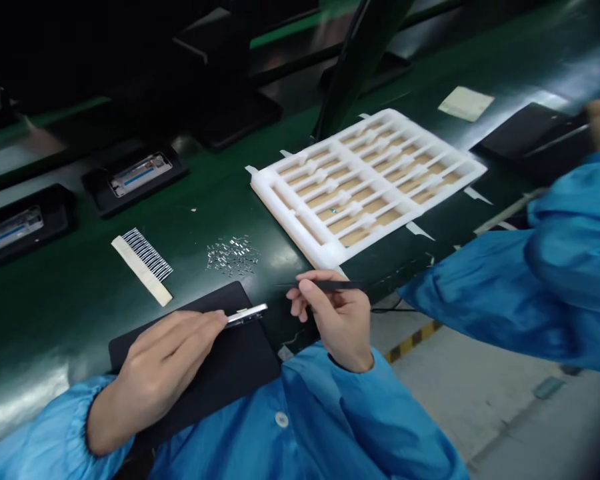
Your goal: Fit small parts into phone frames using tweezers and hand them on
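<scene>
My left hand point(165, 363) rests on a black pad point(230, 367) at the near edge of the green bench, its fingers laid together on a flat silver-edged device point(247, 314). My right hand point(333, 313) is closed in a pinch on thin black tweezers point(330, 285), held just right of the device and pointing left. A heap of several tiny metal parts point(231, 255) lies on the bench just beyond both hands. A white foam tray point(365, 180) with slots of tan pieces sits further back to the right.
A barcode strip point(143, 265) lies left of the parts. Two black fixtures holding devices point(135, 175) point(15, 227) sit at the back left. A co-worker's blue sleeve point(530, 280) reaches across the right side. A dark stand point(355, 60) rises behind the tray.
</scene>
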`<state>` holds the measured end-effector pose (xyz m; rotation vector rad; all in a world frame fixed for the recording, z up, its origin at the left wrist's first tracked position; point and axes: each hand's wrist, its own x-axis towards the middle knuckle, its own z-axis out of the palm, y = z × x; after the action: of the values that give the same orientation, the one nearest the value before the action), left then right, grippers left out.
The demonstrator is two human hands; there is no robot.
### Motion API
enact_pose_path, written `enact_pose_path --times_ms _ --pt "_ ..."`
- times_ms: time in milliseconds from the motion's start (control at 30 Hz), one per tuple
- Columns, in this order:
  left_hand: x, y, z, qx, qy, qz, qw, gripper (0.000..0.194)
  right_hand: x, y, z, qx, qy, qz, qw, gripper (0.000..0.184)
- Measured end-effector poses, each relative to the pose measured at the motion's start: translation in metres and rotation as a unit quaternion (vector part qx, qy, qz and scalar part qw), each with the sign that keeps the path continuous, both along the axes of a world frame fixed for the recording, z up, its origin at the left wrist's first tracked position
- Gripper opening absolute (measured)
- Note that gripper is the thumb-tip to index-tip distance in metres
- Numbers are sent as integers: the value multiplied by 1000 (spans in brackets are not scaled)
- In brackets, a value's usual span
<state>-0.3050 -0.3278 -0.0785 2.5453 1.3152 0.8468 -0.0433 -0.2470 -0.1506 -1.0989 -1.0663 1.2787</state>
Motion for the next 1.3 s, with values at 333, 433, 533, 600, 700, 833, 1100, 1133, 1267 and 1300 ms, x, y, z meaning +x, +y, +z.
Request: enact_pose_path --times_ms 333,433,533,600,700,833,1100,1133,1267,1300 --pt "-7 -13 -3 1 53 -14 998 49 -11 8 6 8 -78 -4 997 26" --pt "-7 -14 -4 7 67 3 998 49 -20 14 -1 17 -105 -11 994 32" --pt "-7 -15 -5 14 75 3 997 49 -28 16 -12 17 -122 -15 992 31" --pt "-6 -15 -4 20 74 -5 997 49 -32 14 -16 17 -135 -22 990 27" --pt "-5 -15 -3 19 71 -12 997 49 -33 12 -17 21 -149 -31 988 21" --pt "-5 -14 -4 13 74 -11 997 51 -33 11 -15 17 -150 -31 988 20" --pt "-8 -16 -9 6 71 -14 997 53 -33 16 -16 18 -140 -5 990 20" --pt "-8 -16 -9 7 75 -11 997 53 -32 16 -15 19 -133 1 991 20" --pt "-8 -18 -8 12 85 -3 996 51 -27 17 -10 23 -98 13 995 20" --pt "-7 -19 -7 11 83 -2 997 51 -25 16 -7 27 -90 16 995 21"
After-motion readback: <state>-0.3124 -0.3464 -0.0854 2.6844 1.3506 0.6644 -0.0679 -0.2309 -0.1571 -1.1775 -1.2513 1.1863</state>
